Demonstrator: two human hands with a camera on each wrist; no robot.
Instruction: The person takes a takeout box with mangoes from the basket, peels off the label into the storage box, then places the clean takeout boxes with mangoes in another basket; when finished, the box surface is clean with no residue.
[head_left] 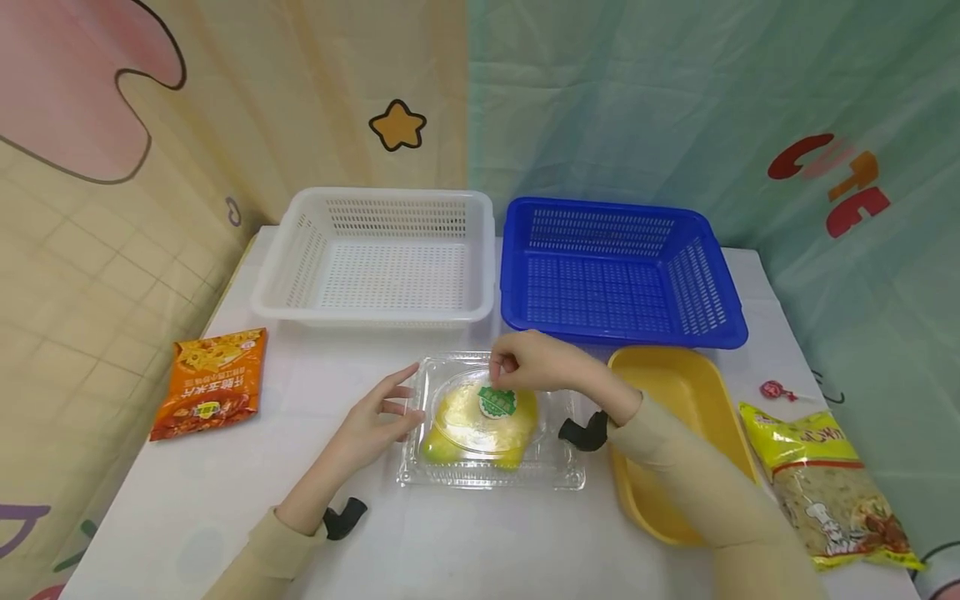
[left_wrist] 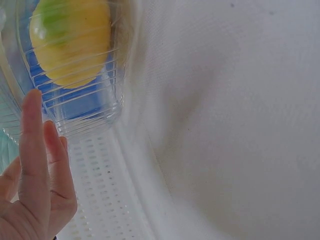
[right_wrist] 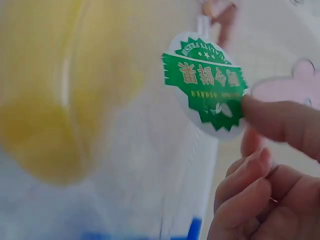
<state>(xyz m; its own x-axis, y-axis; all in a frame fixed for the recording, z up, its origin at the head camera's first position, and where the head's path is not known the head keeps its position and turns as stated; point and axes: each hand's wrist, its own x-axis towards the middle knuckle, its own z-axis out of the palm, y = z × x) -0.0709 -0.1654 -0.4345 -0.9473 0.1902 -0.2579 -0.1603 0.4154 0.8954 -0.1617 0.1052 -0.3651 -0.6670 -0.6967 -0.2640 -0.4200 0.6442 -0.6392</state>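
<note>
A clear plastic clamshell box [head_left: 558, 467] lies on the table with yellow-green fruit [head_left: 457, 433] visible through its lid. A round green-and-white sticker [head_left: 497, 402] is at the lid. My right hand [head_left: 528, 360] pinches the sticker's edge; in the right wrist view the thumb [right_wrist: 280, 122] covers that edge of the sticker [right_wrist: 205, 85]. My left hand [head_left: 371, 425] is at the box's left side, its fingers extended and apart. In the left wrist view these fingers [left_wrist: 34, 145] reach up to the ridged wall of the box [left_wrist: 85, 110].
At the back stand a white basket [head_left: 375, 315] and a blue basket [head_left: 622, 335]. A yellow tray [head_left: 690, 400] lies under the right forearm. An orange snack bag [head_left: 210, 383] is on the left; a wrapped lollipop [head_left: 776, 390] and a yellow-green food bag [head_left: 828, 492] are on the right.
</note>
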